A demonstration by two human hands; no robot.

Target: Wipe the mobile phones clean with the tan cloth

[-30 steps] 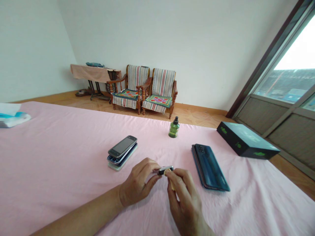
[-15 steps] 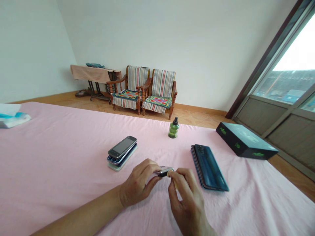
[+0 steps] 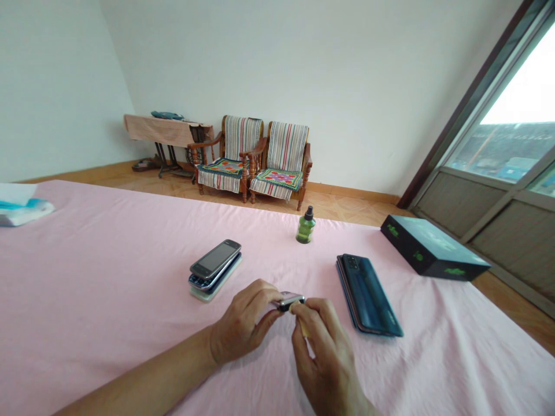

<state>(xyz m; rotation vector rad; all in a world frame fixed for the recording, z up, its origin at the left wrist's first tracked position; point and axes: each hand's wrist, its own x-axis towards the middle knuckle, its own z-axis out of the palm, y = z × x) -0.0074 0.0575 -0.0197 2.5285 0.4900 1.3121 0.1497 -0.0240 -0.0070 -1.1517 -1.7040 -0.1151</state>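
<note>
The small dark-and-silver object (image 3: 288,300), too small to identify, sits just above the pink bedsheet (image 3: 108,289), pinched between both hands. The fingers (image 3: 262,303) of the left hand (image 3: 240,323) are closed on its left end, while the right hand (image 3: 325,358) has its fingers together on a pale strip (image 3: 304,327) pressed against the object's near edge. The object's long axis runs almost level across the view, rising slightly to the right, with one end toward each hand. The strip hangs downward from the right fingertips, tilted a little. The grip looks like the weak point: the object is so small that it is held only by the fingertips, so uneven pressure from the strip could make it spring loose. It could then drop to the sheet and knock against the blue phones (image 3: 368,294) just to the right or the stacked phones (image 3: 214,270) to the left. The strip could also slip off the edge and jar the object.
</note>
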